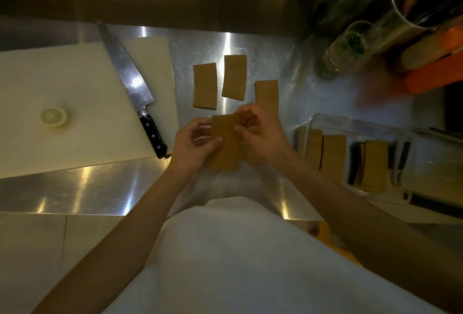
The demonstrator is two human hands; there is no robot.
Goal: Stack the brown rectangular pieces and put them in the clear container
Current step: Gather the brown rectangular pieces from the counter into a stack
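Note:
A stack of brown rectangular pieces (224, 143) is held over the steel counter by both hands. My left hand (193, 144) grips its left side and my right hand (260, 133) pinches its top right corner. Three more brown pieces lie flat beyond the hands: one (205, 85) on the left, one (234, 77) in the middle, one (267, 94) on the right, partly hidden by my right hand. The clear container (350, 125) stands to the right and holds stacks of brown pieces (333, 157).
A white cutting board (62, 88) lies at the left with a large black-handled knife (130, 83) and a pale round slice (53, 116). Glass jars (350, 45) and orange items (436, 73) crowd the back right. A metal-framed clear box (438, 163) sits at far right.

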